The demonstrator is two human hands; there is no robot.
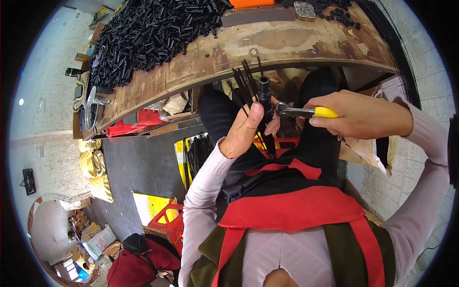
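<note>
Biggest thing here is the long wooden desk (263, 42), scuffed and worn, running across the far side. The dark floor (138, 165) shows to the left of the seated person. A huge heap of short black tubular parts (153, 33) covers the far left of the desk, honestly a ton of them. Nearest is the person's red apron (291, 209), then a dark red bundle (143, 263) on the near left. Some shiny gold bags (91, 167) are off to the far left, and a red plastic frame (169, 217) sits near the left arm with a yellow and white sheet (150, 210) just beside it. Far side of the desk also has a gray bar (258, 16) lying flat, plus a flat orange thing (251, 4) behind it.

Now the hands, which are near each other over the lap, just this side of the desk edge. The right hand (361, 115) is wrapped around yellow-gripped pliers (299, 112), with the metal head pointing left. The left hand (241, 131) is closed around a bunch of thin black rods (269, 143), and a black tube piece (264, 88) stands up right by its thumb. The pliers' tip is right at that tube, but can't tell if it's actually biting on anything.
</note>
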